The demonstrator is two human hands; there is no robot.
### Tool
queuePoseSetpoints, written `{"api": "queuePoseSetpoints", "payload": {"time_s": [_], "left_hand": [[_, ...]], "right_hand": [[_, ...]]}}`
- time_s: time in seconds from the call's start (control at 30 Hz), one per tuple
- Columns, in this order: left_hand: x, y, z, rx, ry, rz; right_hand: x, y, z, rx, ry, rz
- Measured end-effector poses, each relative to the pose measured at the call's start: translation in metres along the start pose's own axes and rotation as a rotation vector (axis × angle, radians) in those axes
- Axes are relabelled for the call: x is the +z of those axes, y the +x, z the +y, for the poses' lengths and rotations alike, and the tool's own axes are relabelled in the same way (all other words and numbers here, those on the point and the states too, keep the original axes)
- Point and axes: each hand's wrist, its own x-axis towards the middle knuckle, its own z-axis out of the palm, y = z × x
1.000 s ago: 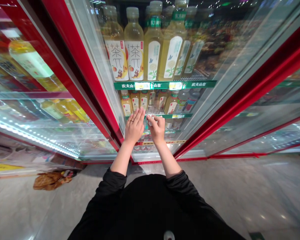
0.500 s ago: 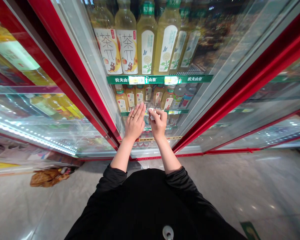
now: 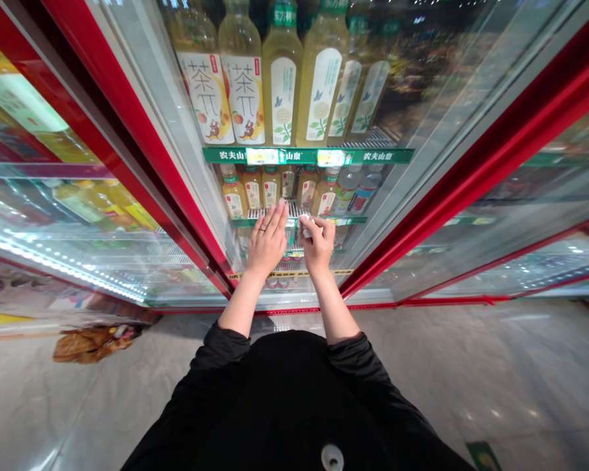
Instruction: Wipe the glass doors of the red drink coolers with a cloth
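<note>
My left hand lies with its fingers stretched out, seemingly flat on the glass door of a drinks fridge. It wears a thin ring. Just to its right, my right hand is closed around a small white crumpled wad that looks like tissue, held near the glass. Most of the wad is hidden by the fingers. Behind the glass, large bottles of pale yellow tea stand on the upper shelf. Smaller bottles stand on the shelf below, partly covered by my fingertips.
Red door frames run along both sides of the glass. More bottles show behind the door at left. On the grey tiled floor at left lies a brown crumpled item I cannot make out.
My right hand has shifted slightly right with the white wad, widening the gap to my left hand. My left hand stays almost in place, and the view has moved a little.
</note>
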Motion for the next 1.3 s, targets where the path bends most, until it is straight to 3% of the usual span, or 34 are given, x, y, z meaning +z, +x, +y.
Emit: {"api": "queuePoseSetpoints", "payload": {"time_s": [0.2,0.3,0.47,0.7,0.9,1.03,1.17,1.3], "left_hand": [[0.003,-0.008,0.003,-0.049,-0.005,-0.021],[0.006,-0.013,0.009,-0.081,-0.007,-0.016],[0.007,-0.016,0.016,-0.090,0.042,0.002],[0.002,-0.015,0.024,-0.076,0.033,-0.024],[0.005,-0.012,0.034,-0.084,0.027,-0.018],[0.007,-0.012,0.039,-0.065,0.043,-0.002],[0.008,-0.005,0.044,-0.043,0.017,-0.033],[0.006,0.011,0.053,-0.033,0.000,-0.038]], "right_hand": [[-0.004,0.007,0.014,0.132,0.029,0.076],[0.002,0.014,0.006,0.067,0.010,0.043],[-0.002,-0.004,0.010,-0.099,-0.015,-0.021],[-0.010,0.014,0.031,0.006,-0.009,0.141],[0.000,-0.002,0.018,-0.017,0.038,-0.115],[-0.018,-0.015,0.033,0.023,0.033,-0.052],[-0.027,0.010,0.048,0.072,0.026,0.030],[-0.021,0.032,0.045,0.002,0.046,0.040]]}}
